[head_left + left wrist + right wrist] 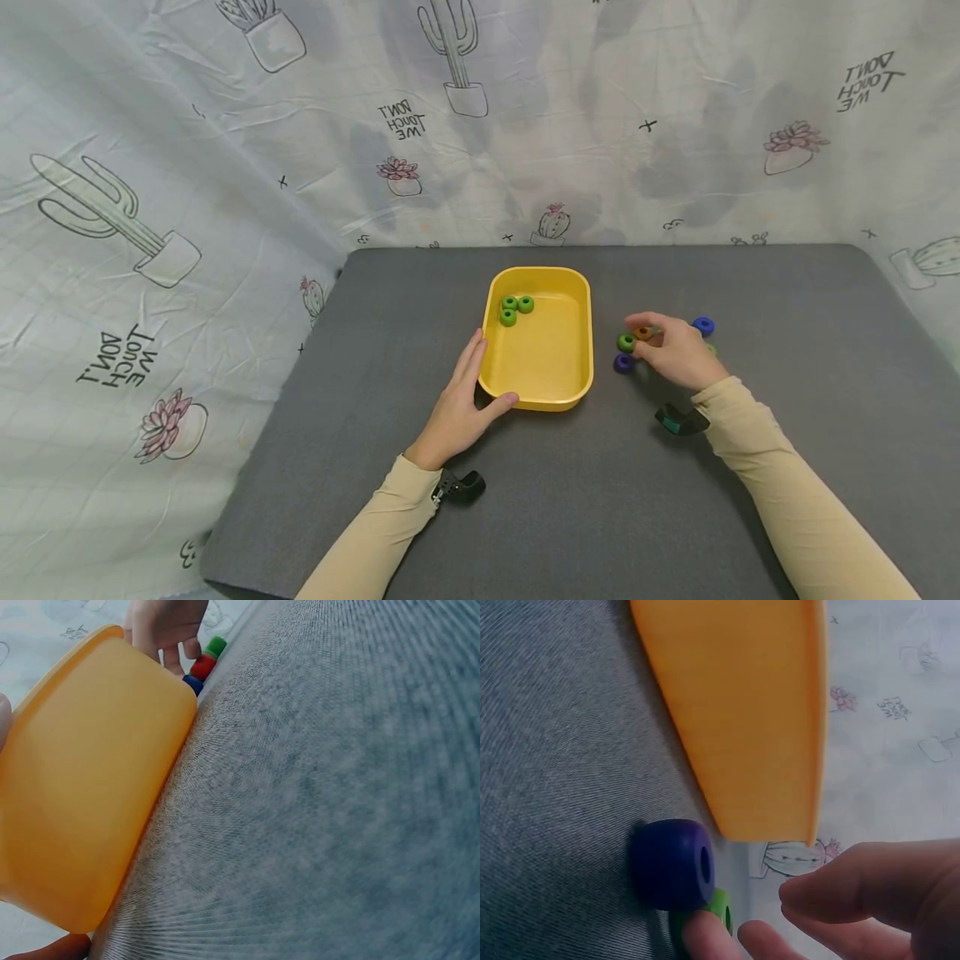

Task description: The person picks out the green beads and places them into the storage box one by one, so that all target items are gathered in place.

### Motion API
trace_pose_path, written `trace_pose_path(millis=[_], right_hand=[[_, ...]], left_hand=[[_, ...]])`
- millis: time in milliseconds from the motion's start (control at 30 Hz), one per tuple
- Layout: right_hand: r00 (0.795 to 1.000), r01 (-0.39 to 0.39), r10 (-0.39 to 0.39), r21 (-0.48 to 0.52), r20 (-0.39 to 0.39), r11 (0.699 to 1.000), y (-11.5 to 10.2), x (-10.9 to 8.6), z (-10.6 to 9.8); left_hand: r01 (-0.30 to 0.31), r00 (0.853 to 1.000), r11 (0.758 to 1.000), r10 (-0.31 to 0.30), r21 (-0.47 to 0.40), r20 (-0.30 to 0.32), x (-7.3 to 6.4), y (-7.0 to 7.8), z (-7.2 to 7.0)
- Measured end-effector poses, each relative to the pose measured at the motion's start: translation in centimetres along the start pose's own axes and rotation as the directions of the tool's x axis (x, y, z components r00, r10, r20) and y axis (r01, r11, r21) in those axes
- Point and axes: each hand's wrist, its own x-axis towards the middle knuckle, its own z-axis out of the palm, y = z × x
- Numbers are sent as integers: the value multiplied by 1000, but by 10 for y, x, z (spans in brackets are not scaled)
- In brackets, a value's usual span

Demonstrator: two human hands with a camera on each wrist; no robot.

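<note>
A yellow tray (536, 393) holds three green beads (526, 305) in its far left corner. My left hand (457, 421) rests against it, fingers extended along the left side and thumb at the near edge. To the tray's right, my right hand (678, 354) hovers low over a cluster of beads with thumb and fingers apart. Around its fingertips are a green bead (626, 342), an orange bead (642, 332) and a purple bead (673, 864). One fingertip overlaps the green bead in the right wrist view, and the hand partly covers the cluster.
Beyond the right hand lie a blue bead (703, 325) and a light green bead (712, 349), partly hidden. Everything stands on a grey table (570, 508). A cactus-print cloth (592, 125) hangs behind it and along the left side.
</note>
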Motion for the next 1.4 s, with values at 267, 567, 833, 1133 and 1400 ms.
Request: trace_pose_path(millis=[267,567,833,1133,1400], right_hand=[[999,50,-49,-84,18,995,2,2,4],[997,57,-50,-107,60,993,-2,0,5],[992,89,-75,-149,97,985,-8,-3,4],[990,131,-115,-248,79,960,-7,-15,3],[991,134,-126,-282,44,950,-5,-21,10]], left_hand=[[-2,1000,1000,2,-3,-2,0,2,0],[9,1000,1000,-9,-1,-1,-1,3,0],[17,1000,1000,-17,-2,4,-1,3,-1],[9,1000,1000,-9,-6,5,0,5,-1],[3,1000,1000,-3,-8,2,0,4,-1]])
